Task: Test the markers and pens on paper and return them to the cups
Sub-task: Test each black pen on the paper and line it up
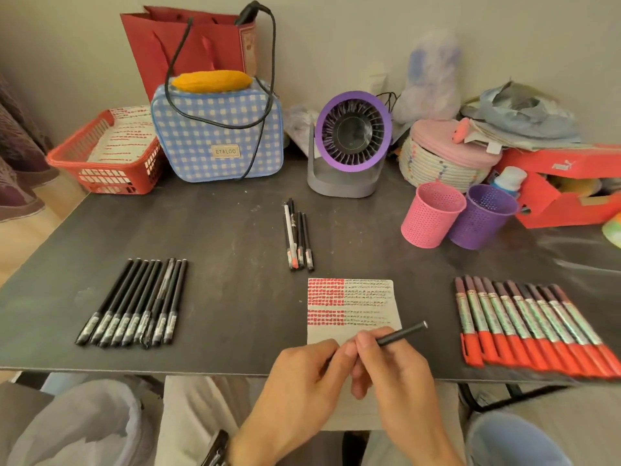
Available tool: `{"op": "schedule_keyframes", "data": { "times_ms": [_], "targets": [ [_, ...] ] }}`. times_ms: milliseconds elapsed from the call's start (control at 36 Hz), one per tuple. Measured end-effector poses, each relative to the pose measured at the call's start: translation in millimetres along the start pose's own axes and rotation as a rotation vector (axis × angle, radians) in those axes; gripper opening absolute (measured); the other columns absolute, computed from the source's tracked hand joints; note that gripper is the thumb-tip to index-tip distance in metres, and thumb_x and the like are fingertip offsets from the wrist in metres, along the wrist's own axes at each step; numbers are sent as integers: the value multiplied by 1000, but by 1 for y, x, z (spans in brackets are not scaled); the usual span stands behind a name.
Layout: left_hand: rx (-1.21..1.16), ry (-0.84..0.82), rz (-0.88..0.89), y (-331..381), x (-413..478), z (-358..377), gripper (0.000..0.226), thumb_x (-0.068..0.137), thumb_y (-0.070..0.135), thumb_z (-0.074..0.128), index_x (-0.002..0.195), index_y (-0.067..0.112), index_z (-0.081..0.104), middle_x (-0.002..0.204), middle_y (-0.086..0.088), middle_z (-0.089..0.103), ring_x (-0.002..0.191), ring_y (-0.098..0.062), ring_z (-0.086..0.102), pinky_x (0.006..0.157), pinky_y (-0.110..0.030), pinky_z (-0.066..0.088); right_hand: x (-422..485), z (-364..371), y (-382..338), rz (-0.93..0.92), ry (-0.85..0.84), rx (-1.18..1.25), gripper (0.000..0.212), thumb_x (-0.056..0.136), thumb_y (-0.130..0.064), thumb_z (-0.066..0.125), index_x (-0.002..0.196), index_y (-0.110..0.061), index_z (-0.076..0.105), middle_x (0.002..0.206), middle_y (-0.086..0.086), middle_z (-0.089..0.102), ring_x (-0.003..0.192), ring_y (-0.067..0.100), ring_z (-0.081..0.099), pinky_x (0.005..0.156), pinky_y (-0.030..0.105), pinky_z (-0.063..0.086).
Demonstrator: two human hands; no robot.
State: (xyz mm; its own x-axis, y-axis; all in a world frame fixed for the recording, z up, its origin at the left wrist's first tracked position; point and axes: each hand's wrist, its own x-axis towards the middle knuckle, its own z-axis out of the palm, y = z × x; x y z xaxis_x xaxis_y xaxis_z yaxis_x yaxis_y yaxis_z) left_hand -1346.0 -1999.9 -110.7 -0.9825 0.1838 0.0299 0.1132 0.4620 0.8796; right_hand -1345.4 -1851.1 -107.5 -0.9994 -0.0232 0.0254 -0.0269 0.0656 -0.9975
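- A row of black pens [134,301] is laid side by side on the table [228,297], well to the left of both hands, their long axes running away from the person.
- A smaller bundle of pens [297,237] is set beyond the paper, lengthwise in the same direction.
- The paper [369,297] lies straight ahead of the hands. It is filled with red blocks on its left and dark marks on its right, and a bare strip is left along its near edge.
- The left hand [302,371] is curled, and the near end of a black pen [401,334] is pinched in its fingertips. Whether a cap is being worked there cannot be told.
- The right hand [396,368] is closed round the pen's barrel. The pen's long axis runs from the hands up and to the right, with its free end over the paper's near right corner.
- The pink cup [431,213] and purple cup [482,216] stand touching, beyond and to the right. The right hand is judged the nearer for a return.
- A row of red markers [531,327] lies at the far right.
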Motion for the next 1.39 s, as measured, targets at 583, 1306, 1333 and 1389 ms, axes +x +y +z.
{"op": "schedule_keyframes", "data": {
  "times_ms": [583, 1306, 1333, 1389],
  "targets": [
    [226, 124, 71, -16, 22, 1, 23, 96, 57, 27, 84, 40, 37, 89, 18, 53, 84, -9, 50, 62, -23, 35, 49, -61, 6, 39, 275, 59, 24, 92, -41, 68, 79, -21, 62, 67, 13, 69, 52, 24, 65, 48, 31, 54],
    [476, 159, 118, -44, 47, 17, 34, 85, 60, 57, 91, 38, 32, 125, 26, 53, 107, 11, 36, 97, -20, 33, 70, -51, 42, -23, 325, -403, 33, 86, -25, 72, 58, -23, 54, 47, -2, 63, 41, 7, 56, 48, 20, 44],
    [480, 159, 118, -44, 47, 17, 34, 85, 60, 57, 91, 38, 32, 125, 27, 53, 108, 11, 36, 97, -20, 33, 70, -51, 42, -27, 323, -407, 33, 87, -25, 72, 59, -23, 55, 48, -3, 63, 41, 7, 56, 48, 20, 45],
    [483, 158, 121, -44, 47, 17, 35, 85, 60, 58, 91, 37, 32, 125, 27, 53, 109, 10, 38, 98, -20, 32, 70, -52, 42, -35, 324, -404, 33, 86, -25, 72, 59, -24, 55, 48, -3, 63, 41, 7, 56, 47, 20, 45]
  ]
}}
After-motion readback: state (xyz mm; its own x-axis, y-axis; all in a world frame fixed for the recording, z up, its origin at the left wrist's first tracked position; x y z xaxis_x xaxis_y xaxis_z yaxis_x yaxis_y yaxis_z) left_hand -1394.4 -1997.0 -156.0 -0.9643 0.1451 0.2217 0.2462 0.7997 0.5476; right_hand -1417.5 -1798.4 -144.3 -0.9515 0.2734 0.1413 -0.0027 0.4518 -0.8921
